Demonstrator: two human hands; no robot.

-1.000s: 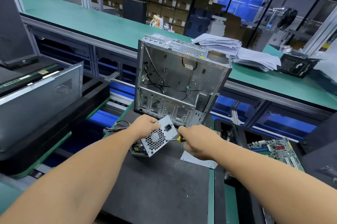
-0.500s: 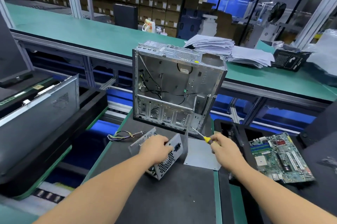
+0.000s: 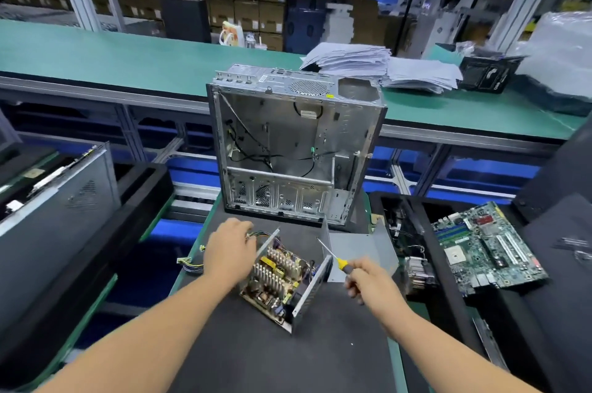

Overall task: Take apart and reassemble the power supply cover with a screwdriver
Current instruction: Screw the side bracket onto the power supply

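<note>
The power supply (image 3: 282,280) lies on the black mat (image 3: 288,357) with its top off, so the circuit board, heat sinks and coils show. My left hand (image 3: 229,253) grips its far left wall, next to the coloured wire bundle. My right hand (image 3: 368,280) holds a yellow-handled screwdriver (image 3: 333,256), the shaft pointing up and left, its tip just above the unit's right corner. The grey sheet-metal cover (image 3: 358,251) lies flat on the mat just behind and right of the unit.
An empty open PC case (image 3: 294,149) stands upright at the mat's far end. A motherboard (image 3: 487,248) lies in a black tray at right, a heat sink (image 3: 418,274) beside it. Another chassis (image 3: 48,200) sits at left. Paper stacks (image 3: 378,66) lie on the green bench behind.
The power supply has been turned from fan-face up to open side up and set on the mat. My right hand with the screwdriver moved right, then back toward the unit.
</note>
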